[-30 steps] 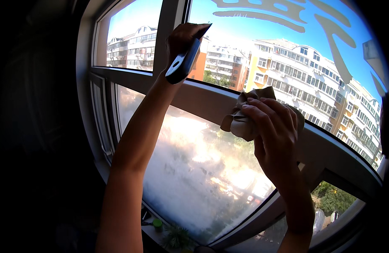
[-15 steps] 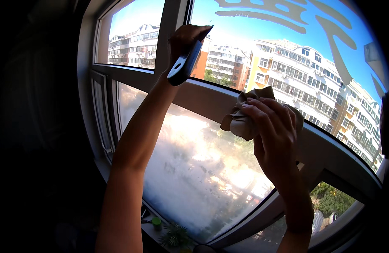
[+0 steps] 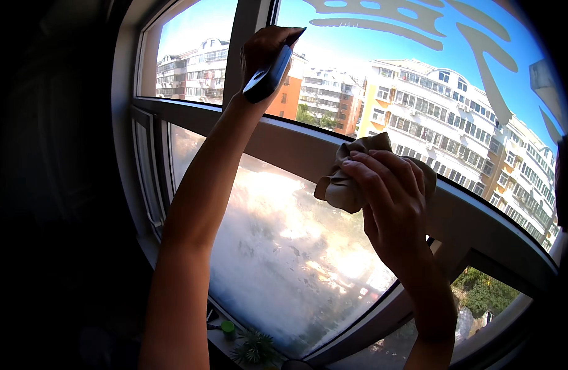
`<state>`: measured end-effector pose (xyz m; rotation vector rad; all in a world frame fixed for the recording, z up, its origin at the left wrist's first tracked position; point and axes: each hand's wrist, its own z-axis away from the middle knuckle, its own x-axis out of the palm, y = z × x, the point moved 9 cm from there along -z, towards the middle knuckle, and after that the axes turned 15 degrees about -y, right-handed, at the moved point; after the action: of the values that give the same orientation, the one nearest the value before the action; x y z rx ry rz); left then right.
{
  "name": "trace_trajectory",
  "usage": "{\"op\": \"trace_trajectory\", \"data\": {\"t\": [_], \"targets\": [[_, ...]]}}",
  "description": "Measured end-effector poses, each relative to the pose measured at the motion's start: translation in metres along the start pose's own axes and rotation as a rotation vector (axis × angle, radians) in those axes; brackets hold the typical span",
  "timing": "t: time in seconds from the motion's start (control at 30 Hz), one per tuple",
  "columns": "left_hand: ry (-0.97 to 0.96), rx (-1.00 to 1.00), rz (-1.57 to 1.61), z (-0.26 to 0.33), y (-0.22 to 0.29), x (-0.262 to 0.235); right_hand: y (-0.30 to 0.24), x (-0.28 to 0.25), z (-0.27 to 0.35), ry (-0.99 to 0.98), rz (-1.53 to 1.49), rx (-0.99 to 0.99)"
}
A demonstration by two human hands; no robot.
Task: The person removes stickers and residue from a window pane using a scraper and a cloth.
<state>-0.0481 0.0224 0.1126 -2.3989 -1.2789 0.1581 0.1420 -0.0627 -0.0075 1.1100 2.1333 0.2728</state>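
While one green cup (image 3: 228,328) and one plant (image 3: 254,348) are seen low on the sill (image 3: 217,338), left of centre, one blue-black tool (image 3: 270,75) is held higher up by the left hand (image 3: 259,52), whose fingers are apparently closed around it, though partly hidden. Farther right, over the one long crossbar (image 3: 290,148), one crumpled cloth (image 3: 344,191) is gripped under the bent fingers of the right hand (image 3: 396,194). Wiping seems to be the step in hand; for the next move, the cloth would have to be pressed evenly along the bar.
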Motion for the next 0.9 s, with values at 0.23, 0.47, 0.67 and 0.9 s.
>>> {"op": "trace_trajectory", "data": {"t": [0.23, 0.47, 0.67, 0.9], "targets": [[-0.005, 0.061, 0.025, 0.006, 0.009, 0.002, 0.001, 0.002, 0.000, -0.004, 0.003, 0.004], [-0.023, -0.013, 0.044, 0.014, 0.007, 0.011, 0.004, 0.000, 0.001, 0.001, -0.002, 0.011], [-0.024, -0.125, 0.156, 0.001, -0.017, 0.000, 0.004, -0.001, -0.005, 0.035, -0.049, -0.015], [0.110, -0.729, 0.631, 0.096, -0.011, -0.009, 0.044, -0.006, -0.044, 0.063, 0.133, 0.078]]}}
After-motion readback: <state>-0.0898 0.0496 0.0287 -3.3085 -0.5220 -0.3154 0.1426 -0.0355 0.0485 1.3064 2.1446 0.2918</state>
